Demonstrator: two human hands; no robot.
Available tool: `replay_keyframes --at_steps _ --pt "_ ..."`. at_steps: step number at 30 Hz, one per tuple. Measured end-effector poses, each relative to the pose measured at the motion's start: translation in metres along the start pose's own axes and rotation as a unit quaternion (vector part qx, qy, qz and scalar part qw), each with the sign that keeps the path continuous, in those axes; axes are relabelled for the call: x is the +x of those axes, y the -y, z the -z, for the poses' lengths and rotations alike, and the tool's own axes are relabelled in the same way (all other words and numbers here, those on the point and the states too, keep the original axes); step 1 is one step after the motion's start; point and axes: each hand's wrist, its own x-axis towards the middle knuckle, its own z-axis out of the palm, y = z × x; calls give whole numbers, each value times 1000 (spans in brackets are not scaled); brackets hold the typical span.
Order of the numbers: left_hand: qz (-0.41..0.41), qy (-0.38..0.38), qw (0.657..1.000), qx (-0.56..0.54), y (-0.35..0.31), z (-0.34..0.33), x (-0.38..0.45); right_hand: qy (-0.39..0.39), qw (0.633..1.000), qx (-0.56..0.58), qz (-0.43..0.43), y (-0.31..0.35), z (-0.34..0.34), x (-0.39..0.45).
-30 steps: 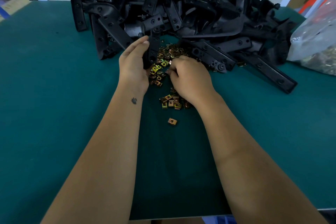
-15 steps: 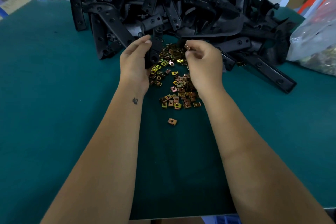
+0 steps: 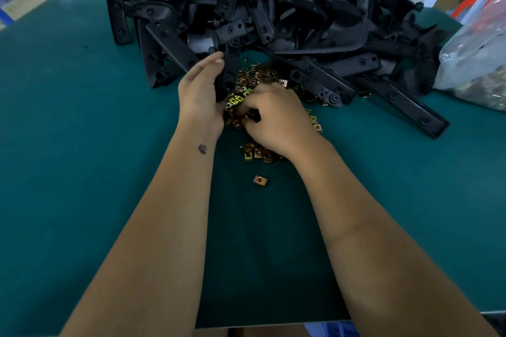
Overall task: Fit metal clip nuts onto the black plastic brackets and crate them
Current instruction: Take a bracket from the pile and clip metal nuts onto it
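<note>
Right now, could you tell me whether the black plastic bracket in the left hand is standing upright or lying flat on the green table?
Upright: the black plastic bracket stands on end, gripped by the left hand.

Both bare forearms reach forward side by side, converging toward the hands. The left hand (image 3: 201,96) stands on its little-finger edge, back turned leftward, fingers extended forward and held together, palm facing the right hand; a small dark mark sits on its wrist. The right hand (image 3: 276,115) lies knuckles up just beside it, fingers curled down and inward toward the left palm, fingertips hidden
</note>
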Motion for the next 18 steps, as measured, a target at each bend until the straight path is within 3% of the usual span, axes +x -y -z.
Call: replay_keyframes --at_steps 5,8,13,18 --pt "-1 4 1000 -8 0 0 -1 -34 999 0 -12 0 -2 1" --pt "0 13 1000 -3 0 -1 -3 -97 982 146 -73 0 0 0" --pt "8 41 999 -9 -1 -4 -5 -178 879 409 -170 -5 7 3" --pt "6 101 995 4 0 -4 -8 -177 774 575 -199 -11 10 5"
